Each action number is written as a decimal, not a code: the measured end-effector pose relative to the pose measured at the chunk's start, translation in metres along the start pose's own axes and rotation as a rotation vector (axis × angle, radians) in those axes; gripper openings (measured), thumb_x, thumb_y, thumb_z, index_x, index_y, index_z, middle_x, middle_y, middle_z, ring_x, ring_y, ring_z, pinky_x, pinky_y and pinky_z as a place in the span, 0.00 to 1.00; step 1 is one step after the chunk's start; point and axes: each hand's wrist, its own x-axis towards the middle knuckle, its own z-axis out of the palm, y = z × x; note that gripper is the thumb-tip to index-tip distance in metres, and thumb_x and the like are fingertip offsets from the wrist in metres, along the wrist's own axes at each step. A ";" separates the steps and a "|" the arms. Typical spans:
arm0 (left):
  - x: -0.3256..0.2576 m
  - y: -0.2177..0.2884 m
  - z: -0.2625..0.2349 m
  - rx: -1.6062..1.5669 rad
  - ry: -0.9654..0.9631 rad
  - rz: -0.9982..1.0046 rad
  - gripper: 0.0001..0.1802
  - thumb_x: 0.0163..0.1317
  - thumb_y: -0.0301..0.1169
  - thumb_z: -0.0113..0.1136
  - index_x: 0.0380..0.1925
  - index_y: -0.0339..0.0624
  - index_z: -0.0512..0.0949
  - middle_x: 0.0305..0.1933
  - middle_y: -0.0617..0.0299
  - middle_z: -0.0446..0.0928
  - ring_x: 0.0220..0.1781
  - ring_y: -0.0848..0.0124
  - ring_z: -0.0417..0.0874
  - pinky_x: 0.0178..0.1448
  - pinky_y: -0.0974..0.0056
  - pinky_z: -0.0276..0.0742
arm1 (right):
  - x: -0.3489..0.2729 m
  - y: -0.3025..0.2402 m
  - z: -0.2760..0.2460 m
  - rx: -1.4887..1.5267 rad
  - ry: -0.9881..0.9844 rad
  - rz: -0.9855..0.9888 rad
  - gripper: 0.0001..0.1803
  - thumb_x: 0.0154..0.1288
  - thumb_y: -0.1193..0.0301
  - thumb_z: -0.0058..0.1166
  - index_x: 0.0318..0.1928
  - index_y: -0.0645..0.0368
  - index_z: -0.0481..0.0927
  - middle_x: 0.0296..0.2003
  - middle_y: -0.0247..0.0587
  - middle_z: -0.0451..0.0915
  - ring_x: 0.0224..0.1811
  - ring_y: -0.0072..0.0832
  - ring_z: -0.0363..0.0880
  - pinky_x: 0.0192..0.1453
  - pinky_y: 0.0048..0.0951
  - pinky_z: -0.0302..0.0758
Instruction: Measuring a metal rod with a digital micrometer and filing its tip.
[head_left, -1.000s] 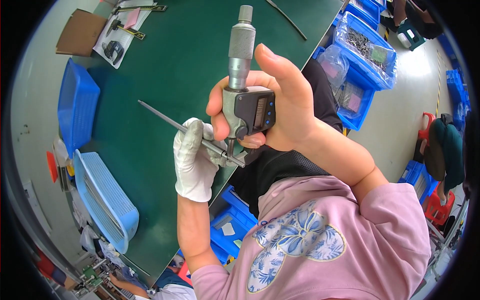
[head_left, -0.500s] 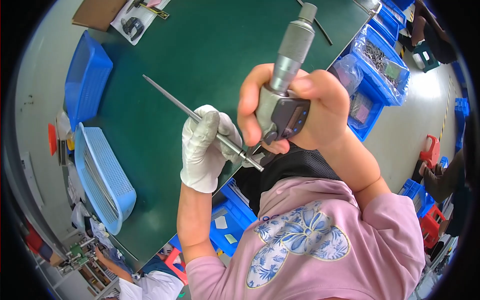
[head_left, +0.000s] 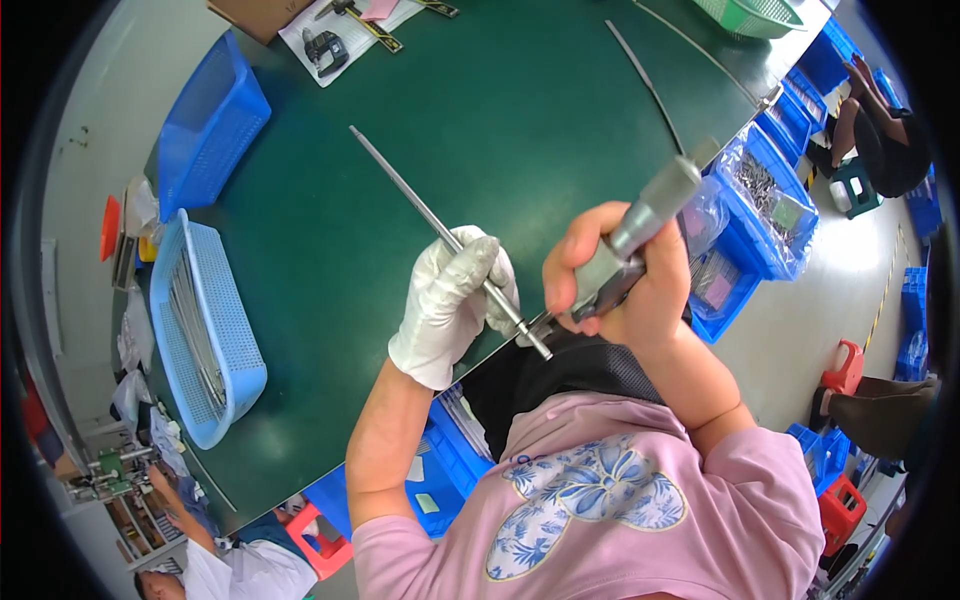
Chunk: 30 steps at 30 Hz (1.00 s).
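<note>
Left hand (head_left: 458,295), in a white glove (head_left: 425,345) of soft, wrinkled fabric with greyed fingertips, pinches a rod (head_left: 405,188) between thumb and fingers. Right hand (head_left: 635,285), bare, is curled around the frame of a micrometer (head_left: 637,228), thumb side up along the body.

Rod: slim, round, smooth shiny metal; narrower at the far tip, dark ring near the close end. It lies aslant above the table edge, far tip over the table (head_left: 310,250), which is matt green.

Micrometer: grey metal, cylindrical barrel tilted up and to the right; upper end blurred. Its frame is just beside the rod's close end; contact cannot be told.

Left side of table: light-blue basket (head_left: 240,330), perforated plastic, holding long thin rods (head_left: 187,310); beyond it, a darker blue bin (head_left: 208,125) with sloping walls. Far side: a thin, slightly bent strip (head_left: 645,75), dark toward its near end.
</note>
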 end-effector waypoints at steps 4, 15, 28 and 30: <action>0.000 0.002 0.003 -0.040 -0.076 0.004 0.17 0.64 0.38 0.53 0.20 0.41 0.68 0.17 0.60 0.69 0.16 0.71 0.71 0.18 0.69 0.66 | -0.001 -0.014 -0.004 -0.098 -0.054 0.001 0.51 0.59 0.30 0.17 0.37 0.69 0.75 0.25 0.54 0.79 0.13 0.26 0.69 0.14 0.20 0.64; -0.047 0.002 0.004 -0.377 -0.590 -0.409 0.22 0.56 0.37 0.52 0.06 0.49 0.59 0.06 0.68 0.61 0.06 0.76 0.59 0.14 0.69 0.52 | 0.015 -0.069 -0.034 -0.661 0.552 -0.176 0.13 0.53 0.74 0.60 0.39 0.65 0.76 0.27 0.45 0.79 0.15 0.17 0.68 0.17 0.16 0.63; -0.047 0.022 0.013 -0.549 -0.204 -0.193 0.33 0.68 0.53 0.35 0.51 0.31 0.67 0.27 0.46 0.72 0.11 0.72 0.63 0.15 0.67 0.57 | -0.018 -0.075 -0.041 -0.452 0.439 -0.189 0.10 0.50 0.80 0.59 0.34 0.62 0.74 0.28 0.44 0.78 0.20 0.20 0.72 0.19 0.17 0.67; -0.046 0.012 0.018 -0.611 -0.140 0.018 0.28 0.70 0.50 0.33 0.56 0.39 0.66 0.34 0.46 0.72 0.14 0.71 0.65 0.16 0.67 0.59 | -0.023 -0.069 -0.039 -0.441 0.461 -0.206 0.10 0.50 0.80 0.59 0.34 0.62 0.74 0.28 0.44 0.78 0.21 0.20 0.72 0.19 0.18 0.67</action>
